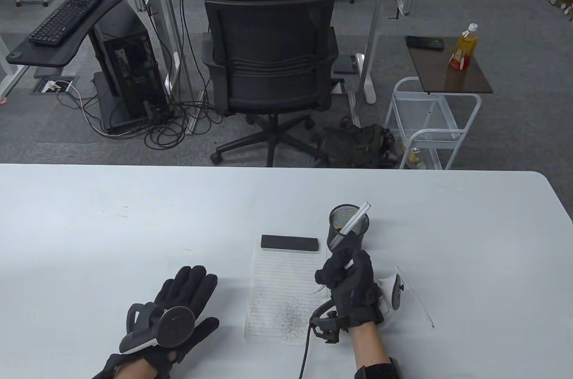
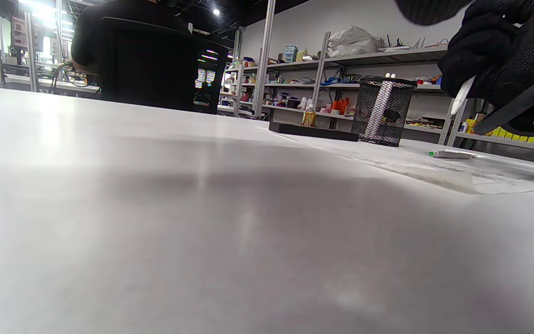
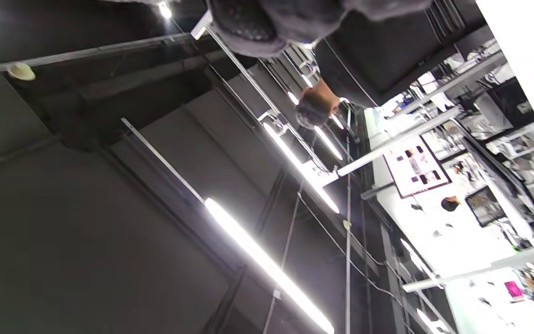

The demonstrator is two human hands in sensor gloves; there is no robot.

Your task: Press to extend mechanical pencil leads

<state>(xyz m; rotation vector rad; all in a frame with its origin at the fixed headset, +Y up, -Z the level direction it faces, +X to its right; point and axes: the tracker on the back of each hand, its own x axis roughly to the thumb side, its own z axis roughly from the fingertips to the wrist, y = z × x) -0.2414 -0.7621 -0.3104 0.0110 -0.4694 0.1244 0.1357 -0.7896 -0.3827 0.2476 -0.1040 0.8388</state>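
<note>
My right hand (image 1: 344, 275) grips a white mechanical pencil (image 1: 348, 264) in a fist. Its tip (image 1: 318, 290) points down-left, just above the lined paper (image 1: 277, 280). The thumb sits over the pencil's upper end. The hand and pencil also show in the left wrist view (image 2: 461, 95). A black mesh cup (image 1: 353, 235) just behind the hand holds more white pencils (image 1: 358, 215). My left hand (image 1: 190, 291) lies flat on the table with fingers spread, holding nothing. In the right wrist view only the gloved fingers (image 3: 267, 21) show, against the ceiling.
A black rectangular block (image 1: 290, 243) lies at the paper's far edge. Dark lead specks (image 1: 293, 318) are scattered on the paper's near part. Another pencil (image 2: 450, 154) lies on the table right of my right hand. An office chair (image 1: 268, 65) stands beyond the table's far edge.
</note>
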